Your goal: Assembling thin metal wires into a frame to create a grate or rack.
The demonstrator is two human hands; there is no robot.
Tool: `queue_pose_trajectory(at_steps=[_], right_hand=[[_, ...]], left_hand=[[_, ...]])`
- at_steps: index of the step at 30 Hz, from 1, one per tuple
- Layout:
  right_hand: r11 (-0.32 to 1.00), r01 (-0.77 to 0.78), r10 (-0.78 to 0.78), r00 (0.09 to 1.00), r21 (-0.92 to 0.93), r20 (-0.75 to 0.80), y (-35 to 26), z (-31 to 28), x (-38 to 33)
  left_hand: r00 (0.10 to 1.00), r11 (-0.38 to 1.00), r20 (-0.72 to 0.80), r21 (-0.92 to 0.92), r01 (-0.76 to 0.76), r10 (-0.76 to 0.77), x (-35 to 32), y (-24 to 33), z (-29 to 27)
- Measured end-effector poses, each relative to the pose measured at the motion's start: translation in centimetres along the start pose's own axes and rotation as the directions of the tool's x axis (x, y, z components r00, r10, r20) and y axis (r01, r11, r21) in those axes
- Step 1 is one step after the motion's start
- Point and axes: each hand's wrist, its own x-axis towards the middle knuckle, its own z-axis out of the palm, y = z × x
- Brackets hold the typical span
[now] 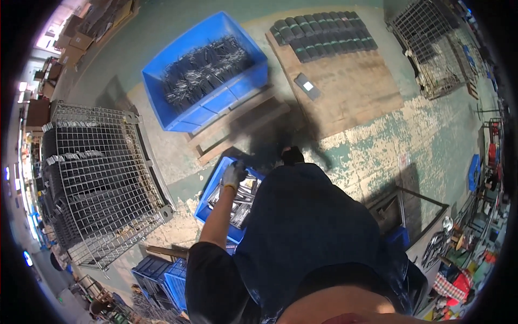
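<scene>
My left hand [234,174], in a grey glove, reaches down to the far rim of a blue plastic crate [202,209]. Its fingers look curled over that rim. Inside the crate lie loose flat metal pieces [241,211], some shiny and some dark. My torso covers the crate's right side. No part of my right hand shows.
Beyond the crate, a large blue bin [202,116] full of thin dark metal strips stands by a wooden pallet [243,119]. A wooden board [356,92] bears rows of dark rolls [326,35]. Wire cages [102,178] stand left and far right; stacked blue crates [175,278] sit near left.
</scene>
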Motion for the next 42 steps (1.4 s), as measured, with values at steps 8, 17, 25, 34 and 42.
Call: queue_pose_trajectory(at_steps=[8, 17, 25, 34, 42], right_hand=[[0.952, -0.258, 0.190, 0.920, 0.164, 0.344, -13.0, -14.5, 9.1], [0.616, -0.282, -0.033, 0.924, 0.736, 0.382, -29.8, -22.0, 28.2], [0.867, -0.124, -0.158, 0.850, 0.483, 0.503, -38.9, -20.3, 31.2], [0.898, 0.022, -0.278, 0.801, 0.439, 0.530, -44.7, -21.2, 32.1], [0.821, 0.568, -0.570, 0.807, 0.057, 0.157, -55.9, -22.1, 39.2]], left_hand=[[0.978, 0.951, 0.033, -0.230, 0.208, -0.206, -2.1, 6.8, 7.3], [0.853, 0.718, -0.056, -0.570, 0.399, -0.519, -7.7, 5.7, 0.5], [0.705, 0.717, -0.376, -0.643, 0.269, -0.602, -9.5, 4.8, -5.9], [0.694, 0.874, -0.546, -0.175, 0.453, -0.469, -4.3, 10.6, -13.2], [0.472, 0.873, -0.806, -0.107, 0.476, -0.356, 0.0, 5.8, -22.4]])
